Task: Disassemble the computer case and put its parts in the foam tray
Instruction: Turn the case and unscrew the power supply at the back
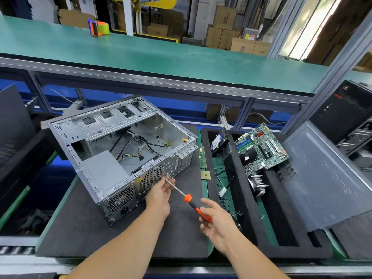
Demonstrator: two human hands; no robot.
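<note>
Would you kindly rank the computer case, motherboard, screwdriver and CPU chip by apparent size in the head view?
1. computer case
2. motherboard
3. screwdriver, though it is nearer the camera
4. CPU chip

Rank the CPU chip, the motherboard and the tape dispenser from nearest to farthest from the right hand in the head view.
From the right hand:
1. CPU chip, just beyond it on the black mat.
2. Motherboard, farther right, leaning in the foam tray.
3. Tape dispenser, far left on the upper shelf.

A black mat (pixel 84 228) carries the computer case (pixel 120 150), beside the foam tray (pixel 267 234).
</note>
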